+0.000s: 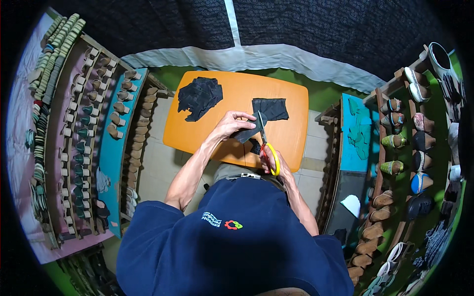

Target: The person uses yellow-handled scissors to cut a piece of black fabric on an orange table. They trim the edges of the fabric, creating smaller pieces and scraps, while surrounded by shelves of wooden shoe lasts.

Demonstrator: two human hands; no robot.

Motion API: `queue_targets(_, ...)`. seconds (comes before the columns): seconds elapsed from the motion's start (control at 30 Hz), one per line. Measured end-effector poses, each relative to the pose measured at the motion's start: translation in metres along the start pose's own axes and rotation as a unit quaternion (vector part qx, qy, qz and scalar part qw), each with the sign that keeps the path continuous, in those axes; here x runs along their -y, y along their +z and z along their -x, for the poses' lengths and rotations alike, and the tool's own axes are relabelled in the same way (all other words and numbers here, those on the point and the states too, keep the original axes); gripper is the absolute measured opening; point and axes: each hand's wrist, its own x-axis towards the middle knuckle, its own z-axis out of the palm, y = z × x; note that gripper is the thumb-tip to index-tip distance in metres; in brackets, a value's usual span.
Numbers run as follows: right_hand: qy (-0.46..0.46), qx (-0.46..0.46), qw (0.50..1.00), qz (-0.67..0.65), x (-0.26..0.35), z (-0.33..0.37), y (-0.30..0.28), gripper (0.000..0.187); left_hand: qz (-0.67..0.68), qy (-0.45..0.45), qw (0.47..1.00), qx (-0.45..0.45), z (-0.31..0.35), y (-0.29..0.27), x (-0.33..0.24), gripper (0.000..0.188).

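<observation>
Over the near part of an orange table (232, 89), my left hand (230, 124) pinches a piece of black fabric (243, 134). My right hand (269, 162) has its fingers in the handles of a pair of scissors (271, 157) with yellow and red grips. The blades point away from me, at the right edge of the held piece; whether they bite into it cannot be made out. Beyond my hands a folded black cloth (276, 108) lies flat. At the far left of the tabletop sits a crumpled black fabric heap (200, 97). A small dark scrap (255, 146) rests below the held piece.
Racks of shoe lasts (81, 163) stand along my left, beside a blue board (111, 167). More shoes and lasts (392, 143) fill shelves on my right, near a blue surface with green scraps (358, 130). Dark patterned curtains (306, 29) hang behind the table.
</observation>
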Motion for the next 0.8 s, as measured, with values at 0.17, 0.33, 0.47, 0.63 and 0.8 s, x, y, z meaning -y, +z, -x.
queue_targets(0.17, -0.013, -0.012, 1.0, -0.013, -0.006, -0.003, 0.002, 0.055, 0.057, 0.029, 0.998, -0.016, 0.001, 0.008, 0.011, 0.038)
queue_targets(0.33, -0.029, -0.039, 0.999, 0.001, -0.001, 0.001, 0.008, 0.055, 0.116, 0.05, 0.991, -0.036, 0.007, 0.019, 0.017, 0.04)
queue_targets(0.47, -0.026, -0.056, 0.998, 0.008, 0.007, 0.006, 0.014, 0.052, 0.121, 0.041, 0.991, -0.042, 0.008, 0.019, 0.018, 0.043)
queue_targets(0.63, -0.024, -0.071, 0.997, 0.024, 0.012, 0.009, 0.014, 0.052, 0.117, 0.046, 0.992, -0.031, 0.006, 0.014, 0.013, 0.045)
queue_targets(0.8, -0.026, -0.07, 0.997, 0.037, 0.018, 0.011, 0.012, 0.052, 0.099, 0.037, 0.994, -0.018, 0.003, 0.006, 0.011, 0.046)
